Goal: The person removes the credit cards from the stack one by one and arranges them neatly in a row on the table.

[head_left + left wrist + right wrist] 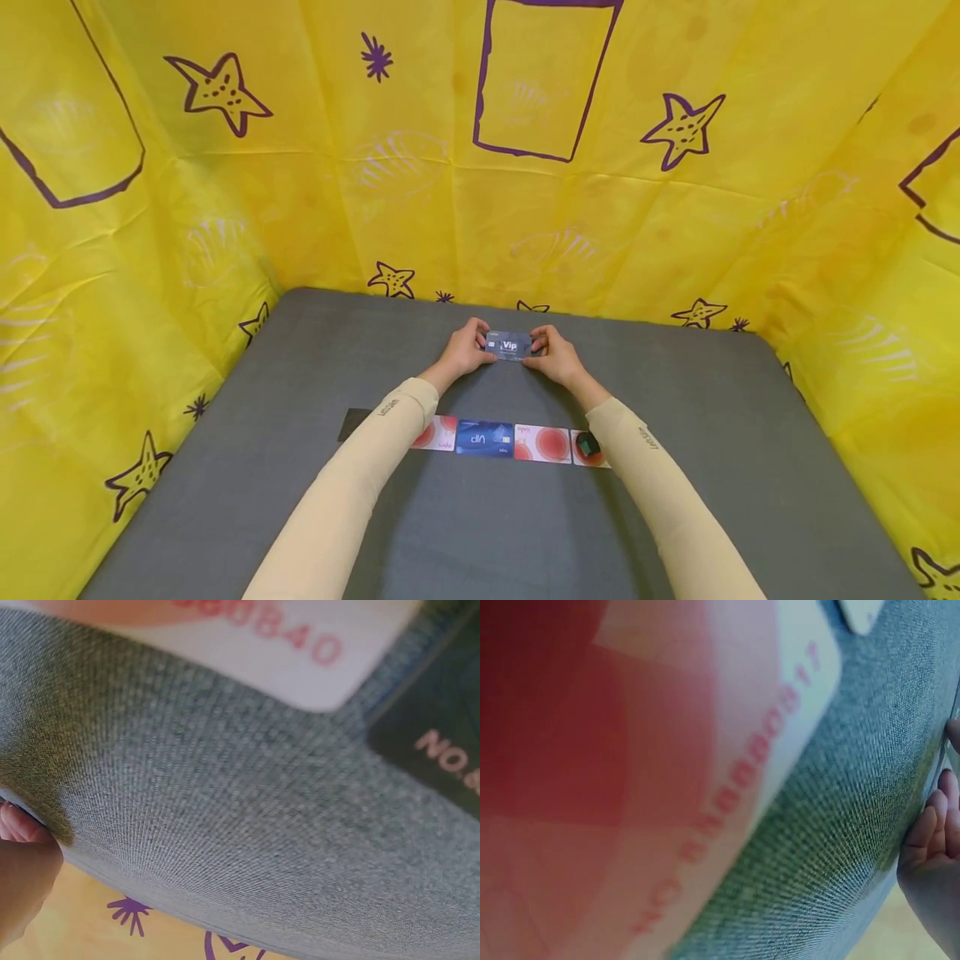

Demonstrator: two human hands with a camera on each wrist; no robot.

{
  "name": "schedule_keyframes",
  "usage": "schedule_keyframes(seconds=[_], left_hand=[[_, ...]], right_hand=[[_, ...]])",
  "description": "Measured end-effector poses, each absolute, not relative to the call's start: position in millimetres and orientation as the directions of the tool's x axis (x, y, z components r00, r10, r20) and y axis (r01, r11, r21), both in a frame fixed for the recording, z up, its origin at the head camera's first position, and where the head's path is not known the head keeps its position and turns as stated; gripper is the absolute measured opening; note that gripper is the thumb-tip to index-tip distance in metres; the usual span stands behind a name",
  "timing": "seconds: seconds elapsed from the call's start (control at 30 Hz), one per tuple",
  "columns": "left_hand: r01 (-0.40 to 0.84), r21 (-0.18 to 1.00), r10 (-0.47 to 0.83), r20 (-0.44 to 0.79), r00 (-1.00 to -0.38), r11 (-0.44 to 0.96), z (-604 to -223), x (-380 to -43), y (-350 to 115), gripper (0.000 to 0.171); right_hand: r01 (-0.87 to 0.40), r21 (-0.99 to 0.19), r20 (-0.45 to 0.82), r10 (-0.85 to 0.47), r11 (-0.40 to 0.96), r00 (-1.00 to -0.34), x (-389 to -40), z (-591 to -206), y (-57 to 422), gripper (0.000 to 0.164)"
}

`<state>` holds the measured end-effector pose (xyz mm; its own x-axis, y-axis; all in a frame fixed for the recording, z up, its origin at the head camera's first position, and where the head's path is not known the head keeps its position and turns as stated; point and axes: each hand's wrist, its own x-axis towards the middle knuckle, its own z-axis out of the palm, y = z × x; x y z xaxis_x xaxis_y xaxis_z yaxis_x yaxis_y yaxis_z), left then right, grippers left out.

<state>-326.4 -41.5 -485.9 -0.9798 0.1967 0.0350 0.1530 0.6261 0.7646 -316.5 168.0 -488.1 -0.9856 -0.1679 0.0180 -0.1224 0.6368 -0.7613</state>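
Note:
Toward the far side of the grey table, a dark blue-grey card marked "Vip" (508,346) is held by its two short ends. My left hand (465,346) pinches its left end between thumb and fingers. The right hand (557,354) grips the opposite end the same way. Both wrist views catch only part of a hand at the edge: the left hand (26,855) and the right hand (937,840).
Nearer me lies a row of cards: a black card (354,423), a pink-and-white card (435,433), a blue card (484,438), another pink-and-white card (542,443) and a partly covered card with a dark patch (588,446). Yellow patterned cloth (450,208) walls the table.

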Motion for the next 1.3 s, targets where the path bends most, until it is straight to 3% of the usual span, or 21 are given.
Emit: schedule_keyframes(seconds=[0.53,1.3], left_hand=[[0.218,0.771,0.236,0.090,-0.968,0.599,-483.9,-320.6,-46.4,0.055],[0.269,0.755,0.301,0.100,-0.949,0.598,-486.3,-305.0,-53.2,0.054]], right_hand=[[-0.190,-0.753,0.072,-0.208,0.630,-0.975,-311.0,-487.6,170.4,0.052],[-0.193,-0.771,0.057,-0.237,0.607,-0.970,-294.9,-488.9,174.3,0.052]])
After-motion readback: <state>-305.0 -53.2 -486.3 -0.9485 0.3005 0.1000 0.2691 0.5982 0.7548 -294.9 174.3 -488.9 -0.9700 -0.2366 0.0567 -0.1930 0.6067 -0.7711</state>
